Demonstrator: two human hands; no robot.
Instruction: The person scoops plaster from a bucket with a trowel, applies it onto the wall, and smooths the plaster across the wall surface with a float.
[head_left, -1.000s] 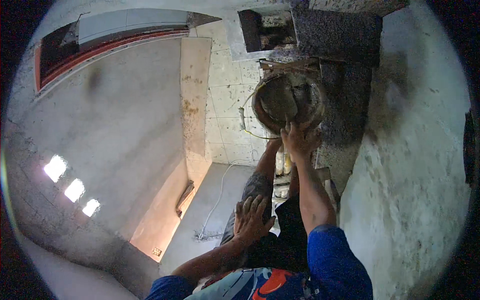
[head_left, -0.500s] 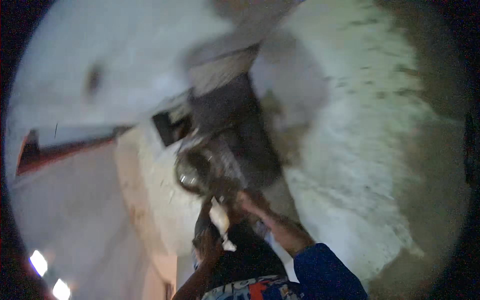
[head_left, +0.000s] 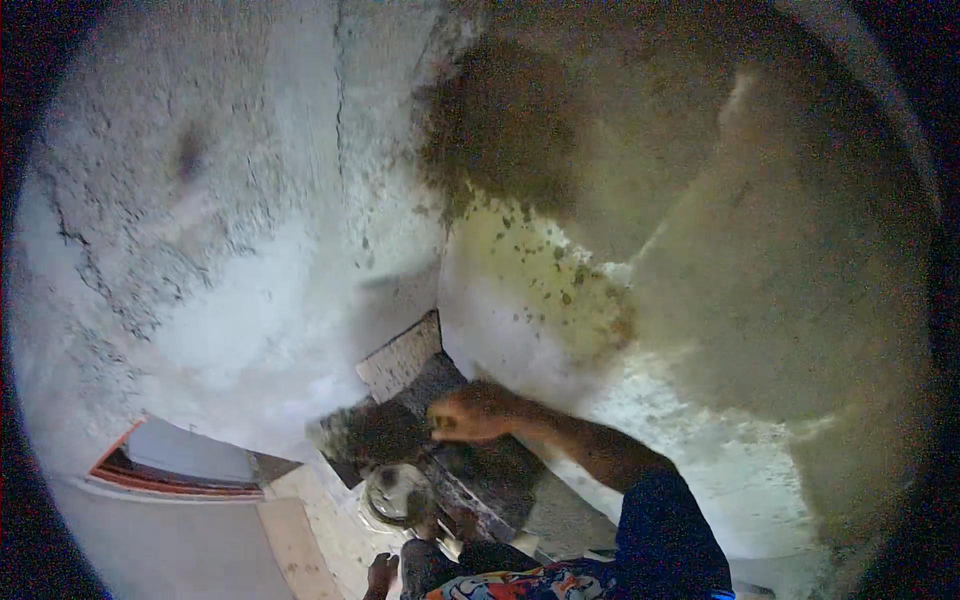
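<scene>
My right hand (head_left: 462, 414) is raised above the bucket, fingers wrapped round the handle of what looks like a trowel, whose dark, mortar-laden blade (head_left: 365, 430) is blurred at its left. The round metal bucket (head_left: 386, 492) stands lower down, beside my legs, with dark and pale material inside. My left hand (head_left: 382, 572) is low at the left of the bucket, beside my dark-clad leg, its fingers loosely apart with nothing visible in them.
Rough cracked plaster wall (head_left: 250, 300) meets a stained, patchy wall (head_left: 700, 300) at a corner. A red-edged opening (head_left: 175, 460) is at lower left, near pale tiles (head_left: 320, 540). A dark speckled surface (head_left: 500, 490) lies below my right arm.
The view has tilted up toward the walls. My right hand has lifted out of the bucket with the blurred blade. My left hand has left my leg's top and hangs lower at the left.
</scene>
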